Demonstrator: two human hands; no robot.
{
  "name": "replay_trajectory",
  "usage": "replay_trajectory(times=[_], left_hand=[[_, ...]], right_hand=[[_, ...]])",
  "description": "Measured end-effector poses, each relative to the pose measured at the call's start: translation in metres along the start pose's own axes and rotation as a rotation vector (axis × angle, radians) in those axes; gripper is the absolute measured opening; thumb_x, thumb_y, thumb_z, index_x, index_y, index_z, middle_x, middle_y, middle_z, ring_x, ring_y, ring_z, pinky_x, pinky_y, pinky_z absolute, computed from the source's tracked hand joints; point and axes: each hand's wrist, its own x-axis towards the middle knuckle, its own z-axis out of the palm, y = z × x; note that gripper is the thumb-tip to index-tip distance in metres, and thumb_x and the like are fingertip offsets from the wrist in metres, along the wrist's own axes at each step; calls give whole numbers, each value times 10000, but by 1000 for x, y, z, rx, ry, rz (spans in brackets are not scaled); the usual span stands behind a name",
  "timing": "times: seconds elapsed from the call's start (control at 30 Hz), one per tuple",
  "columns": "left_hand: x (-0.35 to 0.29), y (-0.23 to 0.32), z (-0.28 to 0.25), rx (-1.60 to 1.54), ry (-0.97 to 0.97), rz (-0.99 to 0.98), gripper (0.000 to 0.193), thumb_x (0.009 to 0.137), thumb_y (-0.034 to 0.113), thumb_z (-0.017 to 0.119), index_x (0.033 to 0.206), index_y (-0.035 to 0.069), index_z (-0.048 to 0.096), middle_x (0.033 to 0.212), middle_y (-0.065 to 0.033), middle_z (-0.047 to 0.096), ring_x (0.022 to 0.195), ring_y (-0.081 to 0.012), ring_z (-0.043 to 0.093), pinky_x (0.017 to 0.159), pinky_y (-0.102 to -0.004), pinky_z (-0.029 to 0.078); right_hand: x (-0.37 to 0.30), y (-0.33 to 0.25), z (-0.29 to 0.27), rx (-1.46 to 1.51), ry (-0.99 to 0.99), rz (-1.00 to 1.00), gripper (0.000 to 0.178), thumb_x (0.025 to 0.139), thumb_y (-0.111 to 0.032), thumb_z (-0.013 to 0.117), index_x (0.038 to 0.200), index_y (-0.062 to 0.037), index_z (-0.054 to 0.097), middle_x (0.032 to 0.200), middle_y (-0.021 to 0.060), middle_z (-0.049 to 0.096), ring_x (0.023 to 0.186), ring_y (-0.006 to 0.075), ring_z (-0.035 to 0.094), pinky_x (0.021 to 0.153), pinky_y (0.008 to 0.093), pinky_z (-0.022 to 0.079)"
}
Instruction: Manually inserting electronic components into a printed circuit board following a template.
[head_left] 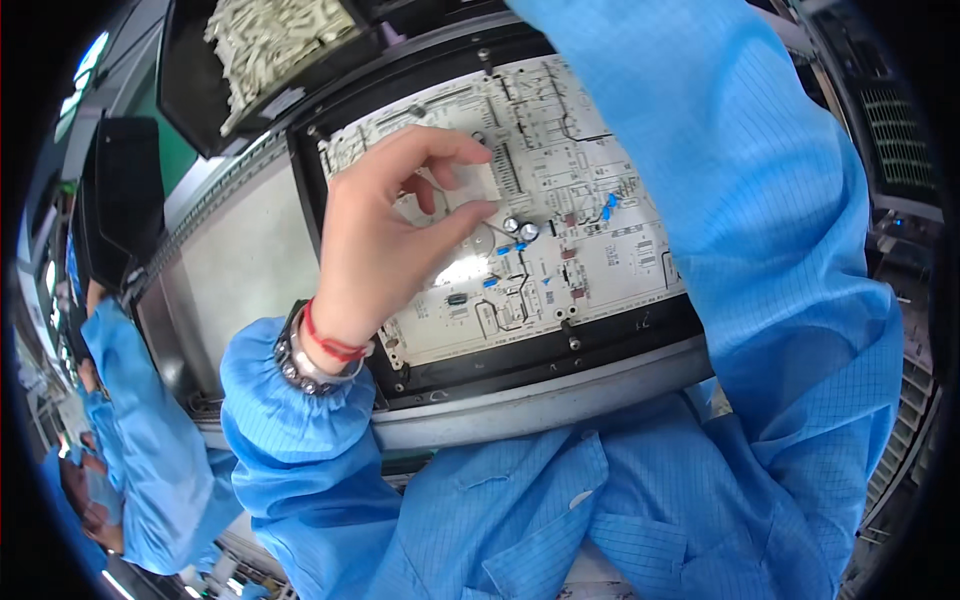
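Note:
My left hand (385,225) hovers over the left part of a white circuit board (610,255), thumb and index finger curved toward each other. Between their tips shows a small pale block (477,183), blurred against the board, so its exact kind is unclear. Close to the thumb, two round capacitors (521,229) stand on the board, with several small blue components (512,248) around them. My right arm's blue sleeve (740,170) reaches across the board's right side and out past the top edge; my right hand is out of sight.
A black frame (640,325) with upright pins surrounds the board, and a metal rail (540,398) runs along its near side. At the upper left stands a black bin (185,85) of white parts (275,45). Another person's blue sleeve (150,420) shows at far left.

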Motion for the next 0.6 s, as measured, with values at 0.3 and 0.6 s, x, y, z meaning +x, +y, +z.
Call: replay_trajectory(times=[0.3,0.6], left_hand=[[-20,19,-17,296,-42,-303,365,611,-31,736,949,50,621,801,-43,586,628,-145,491,588,-253,445],[-10,17,-14,477,-186,-270,393,612,-66,688,976,40,587,807,-84,569,670,-201,527,633,-292,467]], right_hand=[[44,-64,-49,401,-440,304,187,724,-162,639,839,-21,684,873,204,658,885,342,640,761,424,515],[11,-58,7,581,460,67,161,760,-128,613,821,6,677,883,228,647,880,350,636,799,403,511]])
